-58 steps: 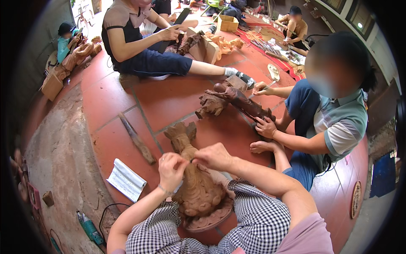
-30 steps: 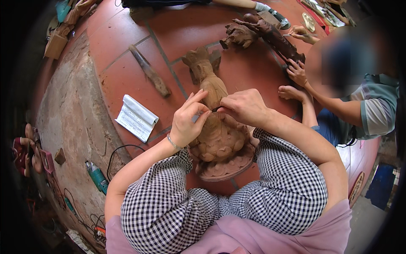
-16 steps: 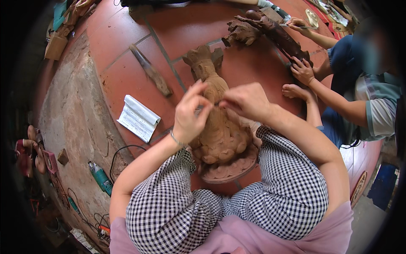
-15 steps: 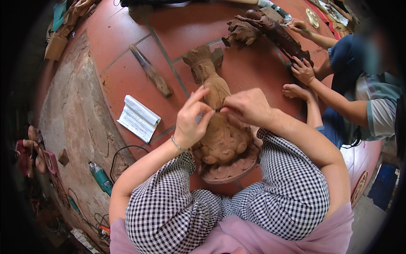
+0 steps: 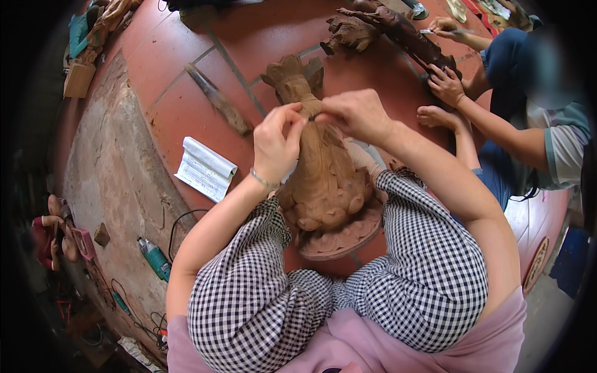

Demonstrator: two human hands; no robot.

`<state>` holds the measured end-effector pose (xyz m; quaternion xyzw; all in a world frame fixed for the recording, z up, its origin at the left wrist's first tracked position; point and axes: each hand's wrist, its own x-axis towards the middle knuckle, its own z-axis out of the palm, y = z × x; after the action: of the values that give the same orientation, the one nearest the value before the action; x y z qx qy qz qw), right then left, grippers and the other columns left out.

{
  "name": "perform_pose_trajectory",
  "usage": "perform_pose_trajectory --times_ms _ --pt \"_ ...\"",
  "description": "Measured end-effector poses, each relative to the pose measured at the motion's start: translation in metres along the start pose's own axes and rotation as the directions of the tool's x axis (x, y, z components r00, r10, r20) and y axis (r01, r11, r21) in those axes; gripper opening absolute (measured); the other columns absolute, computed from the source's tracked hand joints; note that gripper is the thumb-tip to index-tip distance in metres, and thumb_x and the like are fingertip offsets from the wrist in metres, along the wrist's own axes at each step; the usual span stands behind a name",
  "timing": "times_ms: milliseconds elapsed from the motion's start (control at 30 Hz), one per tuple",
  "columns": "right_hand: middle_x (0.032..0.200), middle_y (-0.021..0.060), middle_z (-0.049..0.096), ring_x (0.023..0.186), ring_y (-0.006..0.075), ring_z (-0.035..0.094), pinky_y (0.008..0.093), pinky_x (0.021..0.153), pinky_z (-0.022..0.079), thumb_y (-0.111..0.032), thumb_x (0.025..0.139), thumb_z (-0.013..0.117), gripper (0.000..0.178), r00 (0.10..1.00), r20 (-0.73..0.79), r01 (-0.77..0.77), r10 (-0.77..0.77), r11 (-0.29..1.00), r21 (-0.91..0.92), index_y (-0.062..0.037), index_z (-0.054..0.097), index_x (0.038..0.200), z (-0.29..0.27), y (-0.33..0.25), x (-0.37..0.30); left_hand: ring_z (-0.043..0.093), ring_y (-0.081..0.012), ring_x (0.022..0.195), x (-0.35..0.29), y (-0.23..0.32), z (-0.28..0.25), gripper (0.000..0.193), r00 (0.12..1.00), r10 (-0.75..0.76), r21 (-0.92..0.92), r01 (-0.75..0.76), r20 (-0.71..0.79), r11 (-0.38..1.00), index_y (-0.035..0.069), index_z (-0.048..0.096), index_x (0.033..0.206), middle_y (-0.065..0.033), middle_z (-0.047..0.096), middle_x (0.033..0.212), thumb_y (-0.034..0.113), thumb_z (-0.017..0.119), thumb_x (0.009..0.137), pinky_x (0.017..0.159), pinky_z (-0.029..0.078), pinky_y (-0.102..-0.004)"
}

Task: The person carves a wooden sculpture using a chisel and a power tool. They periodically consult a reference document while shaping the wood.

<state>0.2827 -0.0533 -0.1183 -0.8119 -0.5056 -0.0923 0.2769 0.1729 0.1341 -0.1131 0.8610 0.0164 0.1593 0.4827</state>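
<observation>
One carved statue; over it, one right hand pinches one small dark strip; one left hand, finger grip unclear.

Wood-carving workshop, and a sit-on-the-floor sort of one. There's a carved wooden statue with a lotus-style base dead centre between the wearer's knees, a darker carved figure at 1 o'clock, and more carved wood up between 10 and 11. At 2 o'clock a co-worker sits at that dark one with a slim tool in hand. Check 8 o'clock too: green corded power tool lying on rough concrete (the rest is red tile, kinda nice actually).
</observation>
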Motion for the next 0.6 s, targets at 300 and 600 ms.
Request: perform_pose_trajectory --times_ms 300,600 --pt "0.072 0.0076 0.065 0.067 0.029 0.065 0.04 0.055 0.049 -0.036 0.085 0.069 0.02 0.996 0.084 -0.045 0.033 0.988 0.145 -0.016 0.065 0.084 0.007 0.001 -0.007 0.067 -0.0314 0.105 -0.001 -0.009 0.001 0.007 0.989 0.146 0.077 -0.147 0.013 0.986 -0.002 0.064 0.085 -0.0227 0.067 0.118 0.003 0.068 0.083 0.086 0.052 -0.035" --pt "0.068 0.0073 0.061 0.064 0.0287 0.063 0.0407 0.055 0.049 -0.035 0.086 0.069 0.026 0.985 0.139 -0.131 0.102 0.966 0.225 -0.0122 0.061 0.077 0.017 0.0 -0.017 0.069 -0.0285 0.099 -0.001 -0.008 0.003 0.009 0.946 0.322 0.108 -0.318 -0.021 0.942 -0.002 0.064 0.086 -0.0182 0.069 0.113 0.005 0.07 0.084 0.083 0.053 -0.0339"
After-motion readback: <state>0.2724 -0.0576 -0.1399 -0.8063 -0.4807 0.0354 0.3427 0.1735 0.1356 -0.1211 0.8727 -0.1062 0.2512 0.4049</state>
